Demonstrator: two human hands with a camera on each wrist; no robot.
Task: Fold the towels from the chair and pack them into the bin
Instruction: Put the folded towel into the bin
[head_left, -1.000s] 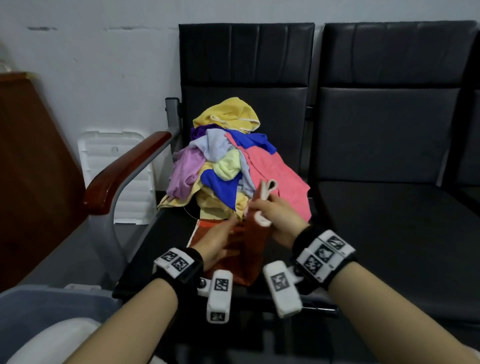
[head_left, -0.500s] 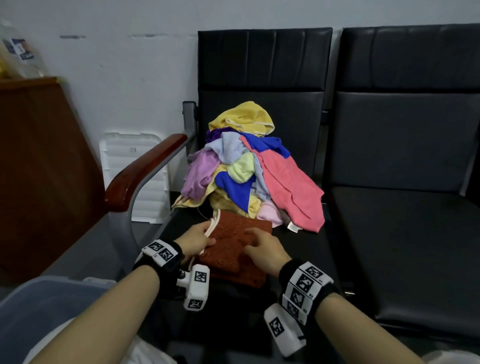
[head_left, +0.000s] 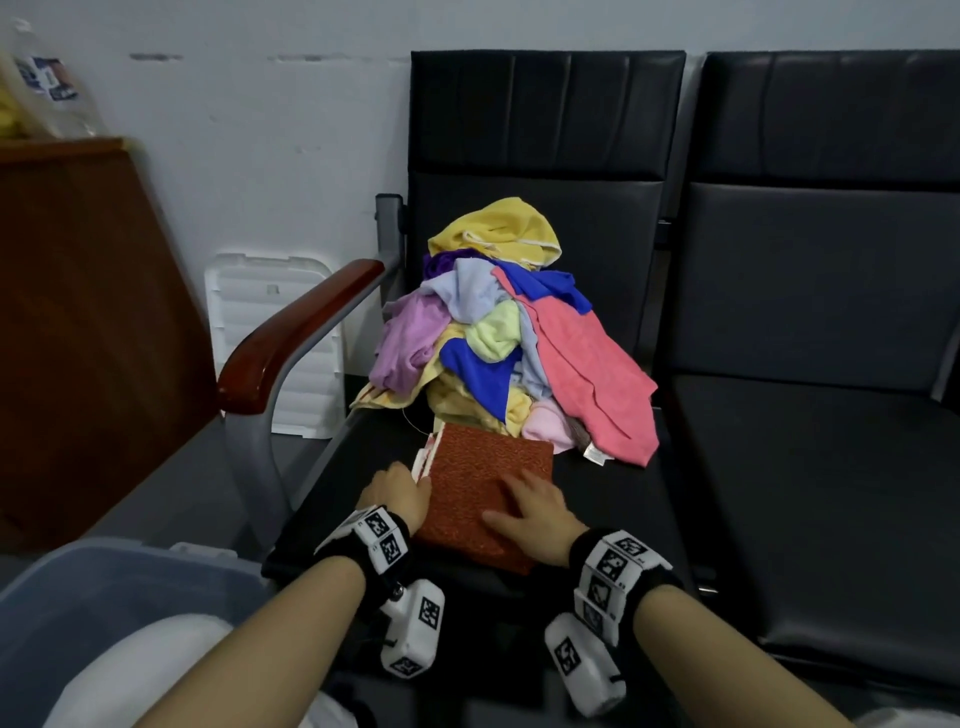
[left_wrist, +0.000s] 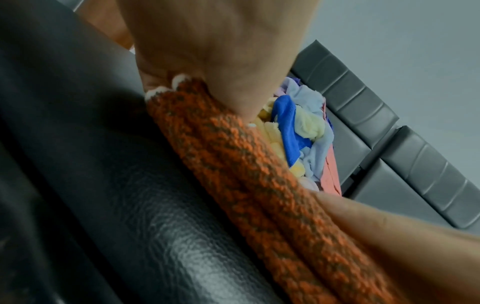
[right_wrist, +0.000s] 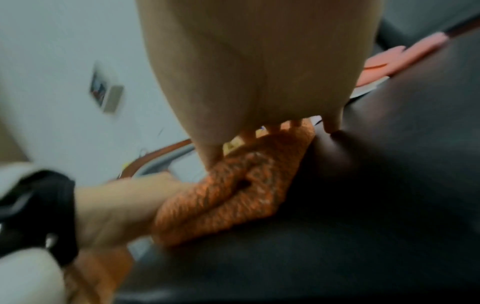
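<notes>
A folded orange-brown towel (head_left: 483, 483) lies flat on the black chair seat (head_left: 597, 499), in front of a heap of coloured towels (head_left: 498, 338). My left hand (head_left: 397, 491) grips the towel's left edge, where white trim shows; the left wrist view shows the layered fold (left_wrist: 233, 156) running under the palm (left_wrist: 207, 51). My right hand (head_left: 530, 504) rests flat on top of the towel with the fingers spread. Its fingertips press the orange weave (right_wrist: 233, 195) in the right wrist view. The blue bin (head_left: 78, 597) stands at the lower left.
A wooden armrest (head_left: 296, 332) on a grey metal frame runs between the seat and the bin. A second black chair (head_left: 805, 493) adjoins on the right. A white foam panel (head_left: 265, 322) leans on the wall, and a brown cabinet (head_left: 78, 312) stands at the left.
The orange towel, partly raised between both hands a second ago, has been folded over and now lies flat. My right hand let go of its white edge and now presses on top.
</notes>
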